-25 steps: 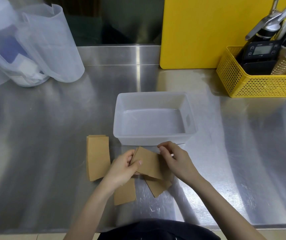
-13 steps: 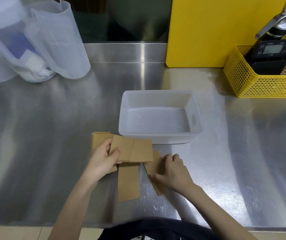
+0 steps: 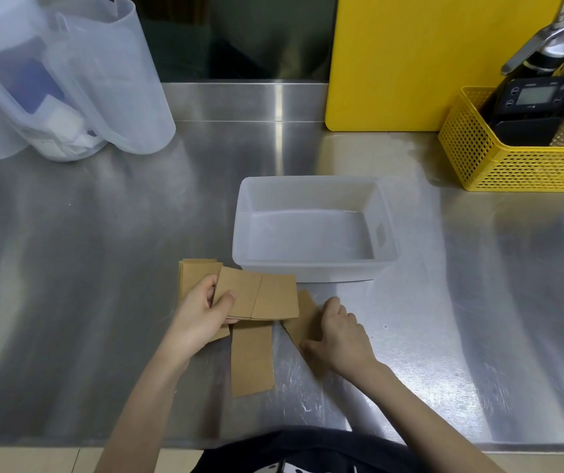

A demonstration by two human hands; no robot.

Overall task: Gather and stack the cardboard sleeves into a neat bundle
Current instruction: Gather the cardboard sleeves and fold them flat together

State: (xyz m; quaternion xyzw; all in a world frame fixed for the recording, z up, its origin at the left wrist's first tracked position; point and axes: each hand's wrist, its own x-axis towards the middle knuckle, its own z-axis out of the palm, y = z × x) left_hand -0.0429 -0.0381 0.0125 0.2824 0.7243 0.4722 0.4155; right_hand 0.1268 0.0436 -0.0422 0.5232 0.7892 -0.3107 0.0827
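Observation:
My left hand (image 3: 198, 320) grips a small bundle of brown cardboard sleeves (image 3: 260, 297), held flat just above the steel counter. Under that hand lies a stack of sleeves (image 3: 193, 273) on the counter. A single sleeve (image 3: 252, 358) lies lengthwise below the held bundle. My right hand (image 3: 336, 337) presses down on another sleeve (image 3: 302, 317) that lies at an angle to the right; its fingers cover most of it.
An empty translucent plastic tub (image 3: 313, 230) stands just behind the sleeves. Clear plastic pitchers (image 3: 69, 80) stand at the back left. A yellow board (image 3: 410, 59) leans at the back, and a yellow basket (image 3: 519, 158) with tools sits at the back right.
My left hand carried the bundle leftward over the stack on the counter. My right hand let go of it and came down on the angled sleeve to the right.

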